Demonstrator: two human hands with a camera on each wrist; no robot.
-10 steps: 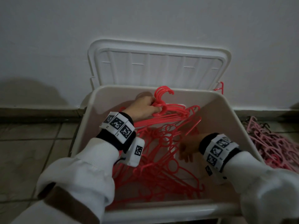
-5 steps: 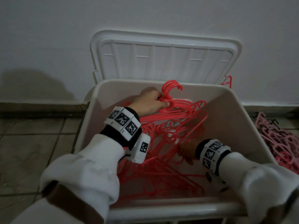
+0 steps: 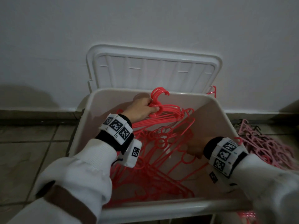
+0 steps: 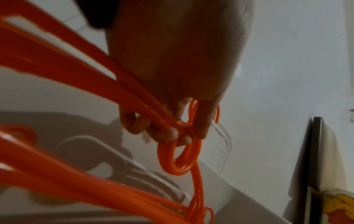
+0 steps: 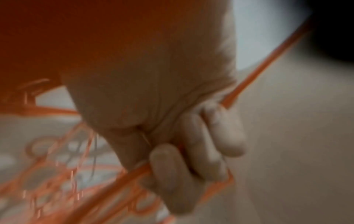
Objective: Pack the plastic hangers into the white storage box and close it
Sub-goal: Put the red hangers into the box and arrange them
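Red plastic hangers (image 3: 161, 152), thin-framed with ringed necks, heaped in a tangle inside the white storage box (image 3: 215, 120); one bunch lifted at the far side, hooks (image 3: 159, 92) poking above the rim (necks gathered together). Box open, deep, pale-walled, standing on the floor. Ribbed white lid (image 3: 152, 70) upright behind it, against the wall.

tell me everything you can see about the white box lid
The lid is white moulded plastic, rectangular with rounded corners and a raised rim. Its ribbed inner face is turned toward the camera. It stands open, nearly upright, leaning against the wall behind the white storage box. Neither hand touches it. A red hanger piece shows at its lower right corner.
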